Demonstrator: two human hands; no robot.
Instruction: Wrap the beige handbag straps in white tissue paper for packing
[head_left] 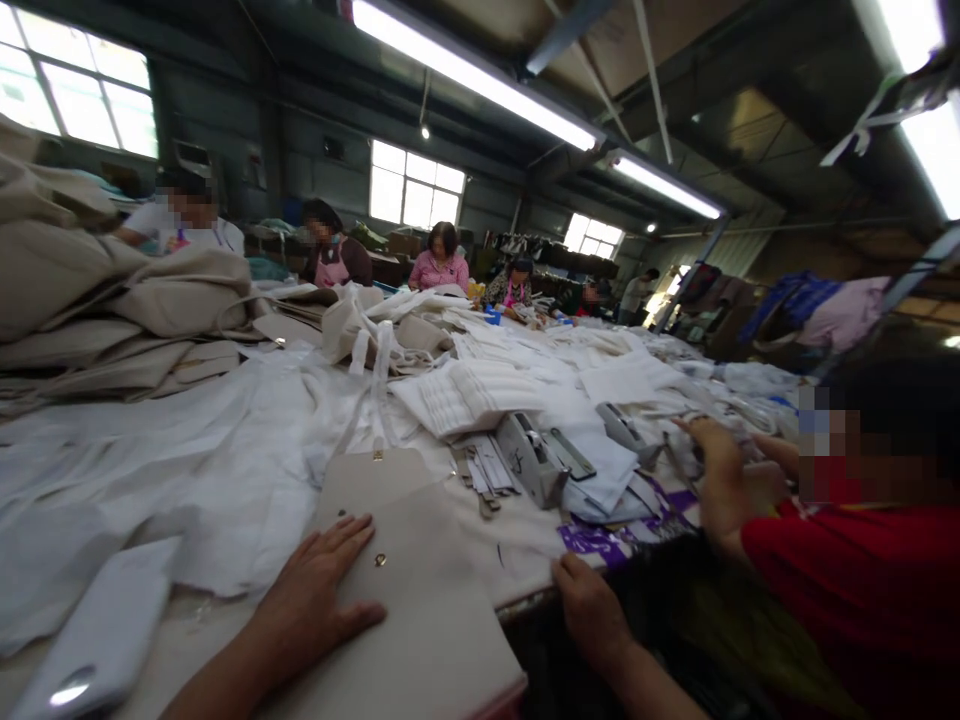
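Observation:
My left hand [322, 590] lies flat on a beige bag [442, 610], fingers stretched out and thumb apart. The bag is flat on the table, with a small gold-coloured clasp part [380, 560] near my fingers and a strap [382, 385] running away from its far end. At the table's front edge, to the right of the bag, is my right hand [592, 610]. Its fingers are curled closed by a piece of purple printed plastic [596, 542]; what they hold, if anything, is hidden.
Two grey tape dispensers [531, 460] stand beyond my right hand, near white padded sheets [472, 395]. Beige bags [112, 330] are piled at left; a white device [112, 620] lies nearer. A co-worker in a red shirt [840, 570] works close at right; several people sit across.

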